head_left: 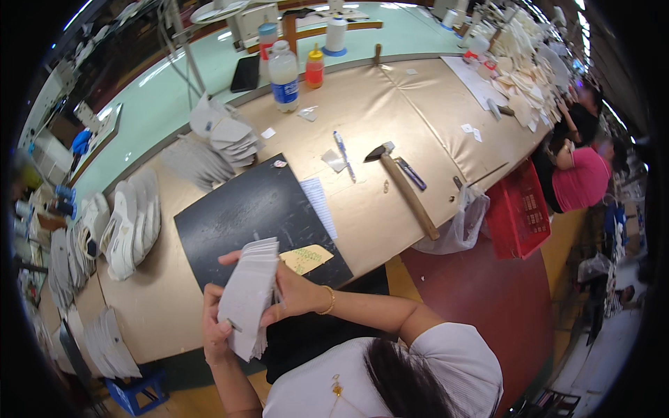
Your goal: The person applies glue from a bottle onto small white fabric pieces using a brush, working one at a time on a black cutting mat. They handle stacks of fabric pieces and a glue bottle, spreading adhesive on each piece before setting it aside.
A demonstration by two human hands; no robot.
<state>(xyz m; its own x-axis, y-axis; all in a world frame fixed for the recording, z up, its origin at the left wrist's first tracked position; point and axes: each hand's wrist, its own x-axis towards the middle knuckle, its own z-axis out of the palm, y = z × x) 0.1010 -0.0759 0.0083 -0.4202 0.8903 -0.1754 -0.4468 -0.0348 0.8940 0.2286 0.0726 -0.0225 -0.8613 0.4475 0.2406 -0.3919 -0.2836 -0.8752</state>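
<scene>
1. At lower centre-left of the frame, a stack of pale grey pieces [247, 301] is held up over the near edge of a black board [237, 205].
2. The left hand [214, 327], its forearm rising from the lower edge, is curled around the stack's left side, thumb across the front.
3. The right hand [296, 290], forearm reaching in from the right, is partly closed on the stack's right side.
4. Green lettering marks a yellow piece [310, 259] beside the right hand.
5. Upper centre, a bottle [282, 66] wears a blue-and-white label.

workshop: thread cone [336, 33], hammer [410, 198], stacked sole-shaped pieces [126, 217], long worktable [425, 132]
</scene>
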